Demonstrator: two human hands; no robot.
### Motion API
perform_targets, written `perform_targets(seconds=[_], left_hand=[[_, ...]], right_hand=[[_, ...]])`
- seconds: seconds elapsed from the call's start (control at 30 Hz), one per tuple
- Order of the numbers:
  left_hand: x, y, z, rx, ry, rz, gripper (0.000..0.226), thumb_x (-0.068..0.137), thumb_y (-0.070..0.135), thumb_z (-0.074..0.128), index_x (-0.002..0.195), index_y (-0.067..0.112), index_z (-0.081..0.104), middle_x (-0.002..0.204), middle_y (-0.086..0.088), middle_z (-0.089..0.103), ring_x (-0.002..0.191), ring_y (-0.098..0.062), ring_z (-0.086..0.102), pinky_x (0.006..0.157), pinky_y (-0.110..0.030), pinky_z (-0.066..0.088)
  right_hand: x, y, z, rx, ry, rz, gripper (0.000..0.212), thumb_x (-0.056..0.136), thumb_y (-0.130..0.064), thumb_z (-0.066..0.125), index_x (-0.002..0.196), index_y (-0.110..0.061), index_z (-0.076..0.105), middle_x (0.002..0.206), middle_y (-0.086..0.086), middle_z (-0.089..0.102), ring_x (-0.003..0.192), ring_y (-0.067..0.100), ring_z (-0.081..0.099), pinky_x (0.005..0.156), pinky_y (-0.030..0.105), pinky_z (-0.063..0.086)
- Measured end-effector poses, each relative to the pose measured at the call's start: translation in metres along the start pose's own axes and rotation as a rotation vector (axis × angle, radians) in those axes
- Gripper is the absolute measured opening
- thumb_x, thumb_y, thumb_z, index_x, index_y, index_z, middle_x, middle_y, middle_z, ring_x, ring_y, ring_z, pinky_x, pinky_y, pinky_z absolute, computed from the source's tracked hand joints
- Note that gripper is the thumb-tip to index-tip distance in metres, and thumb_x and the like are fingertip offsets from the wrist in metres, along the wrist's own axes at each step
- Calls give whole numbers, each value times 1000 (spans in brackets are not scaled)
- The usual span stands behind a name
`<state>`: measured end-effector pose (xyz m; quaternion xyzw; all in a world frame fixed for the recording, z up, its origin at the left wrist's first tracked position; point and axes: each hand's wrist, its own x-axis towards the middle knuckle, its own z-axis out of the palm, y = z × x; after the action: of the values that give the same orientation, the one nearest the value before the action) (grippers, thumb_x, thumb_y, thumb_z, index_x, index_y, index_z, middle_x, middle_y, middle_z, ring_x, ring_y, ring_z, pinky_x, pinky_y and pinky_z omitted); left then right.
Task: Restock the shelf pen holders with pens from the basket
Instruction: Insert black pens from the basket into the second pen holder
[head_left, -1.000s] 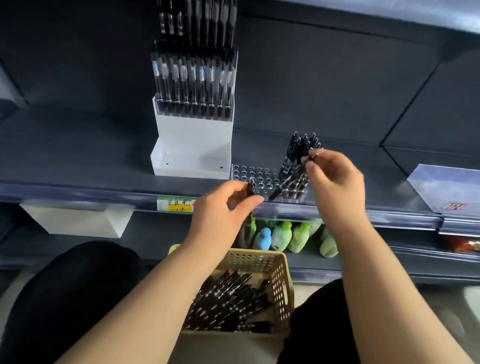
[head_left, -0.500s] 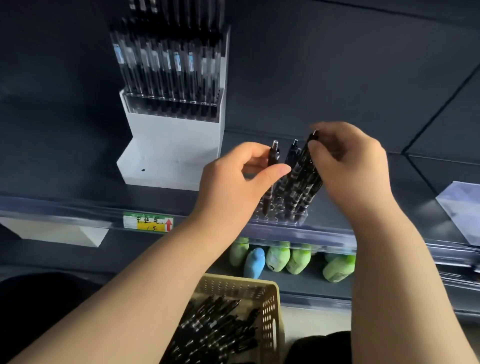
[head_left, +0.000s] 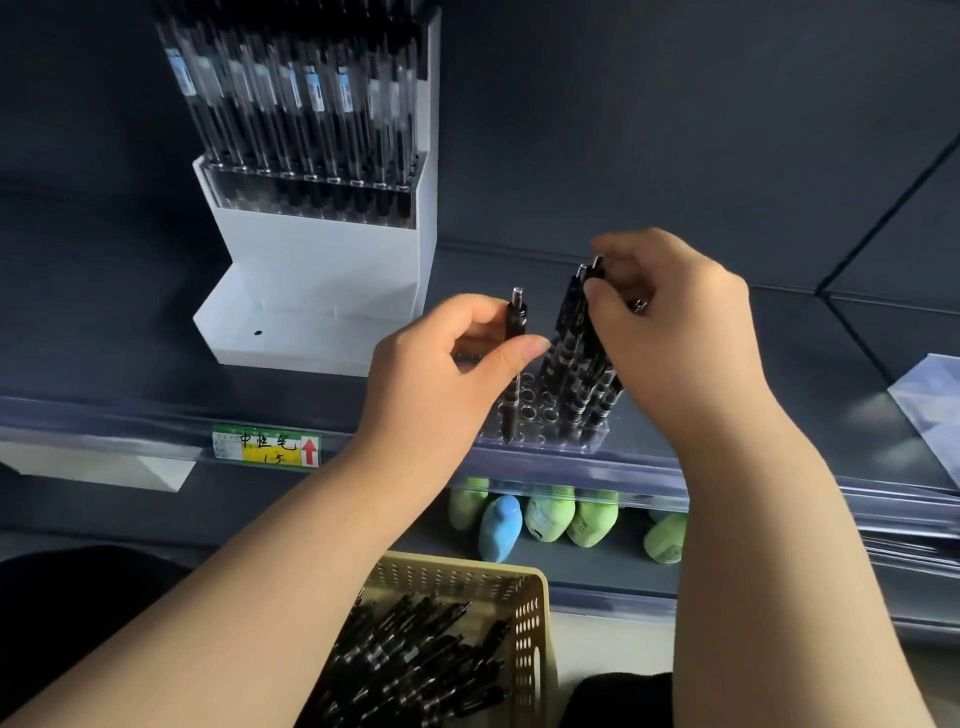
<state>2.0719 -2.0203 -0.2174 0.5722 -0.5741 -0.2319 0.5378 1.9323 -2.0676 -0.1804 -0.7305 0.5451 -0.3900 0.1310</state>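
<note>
Over one clear holder (head_left: 545, 444), our left hand (head_left: 436, 384) pinches one pen (head_left: 517, 322); our right hand (head_left: 680, 338) grips a bunch (head_left: 576, 358); one basket (head_left: 531, 623) sits below.

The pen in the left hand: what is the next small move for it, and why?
Probably seat it fully in its hole and let go. The left hand pinches the pen upright, and its tip seems to sit in a front hole of the clear holder. The right hand grips the standing pens, apart from it, so nothing seems to block it.
</note>
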Motion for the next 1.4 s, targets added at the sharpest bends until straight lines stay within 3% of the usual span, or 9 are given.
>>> perform_targets(seconds=[0.23,0.57,0.7,0.83,0.93,1.03,1.13,1.27,1.4], left_hand=[[-1,1,0,13,-14,17,20,74,29,74,82,37,57,75,26,61,75,13,59,66,0,40],[6,17,11,-68,-33,49,27,74,20,77,83,37,59,78,21,65,77,8,62,69,-2,43],[13,20,24,-26,-57,59,26,72,16,79,83,34,63,77,19,66,77,4,63,71,-5,46],[18,10,36,126,-150,23,25,73,21,79,97,16,70,80,10,68,67,0,61,69,-5,46],[19,0,41,215,-179,-36,29,74,27,78,99,16,70,73,15,60,61,10,53,65,-1,40],[21,-3,43,260,-160,-74,29,74,31,78,97,16,69,70,16,58,62,5,54,63,-5,41],[24,-6,45,453,-243,-103,29,75,41,74,93,19,67,79,8,64,73,-8,57,64,-17,40],[16,-22,34,619,-362,-130,35,80,45,68,103,18,65,97,5,68,86,-10,60,78,-19,42],[-7,-31,5,693,-333,-108,31,86,38,64,111,20,62,106,5,64,93,-10,58,78,-19,40]], right_hand=[[3,8,-1,-79,11,-28,35,82,-1,56,111,-18,66,100,-3,67,86,8,60,70,-3,34],[1,12,-2,-122,52,-99,30,80,3,59,99,-15,73,92,1,67,74,5,47,69,-6,30],[0,13,-3,-128,66,-115,26,81,0,59,98,-14,73,92,2,68,76,6,50,69,5,35],[-1,14,-8,-92,119,-118,23,81,0,59,93,-14,73,87,-1,66,77,10,56,76,16,43],[0,17,-10,-86,153,-127,22,81,0,59,92,-13,74,82,-7,61,76,8,54,75,12,40],[0,18,-10,-81,161,-135,23,81,0,59,92,-12,74,82,-6,61,75,6,53,74,10,38],[-1,18,-8,-73,160,-149,23,80,1,59,92,-12,74,86,1,67,74,7,52,73,10,38],[-6,11,-5,-73,166,-195,23,80,1,59,93,-11,74,85,2,68,72,6,49,70,1,35],[-18,-4,0,-73,166,-273,22,79,0,57,92,-9,73,85,5,69,78,20,61,70,13,39]])
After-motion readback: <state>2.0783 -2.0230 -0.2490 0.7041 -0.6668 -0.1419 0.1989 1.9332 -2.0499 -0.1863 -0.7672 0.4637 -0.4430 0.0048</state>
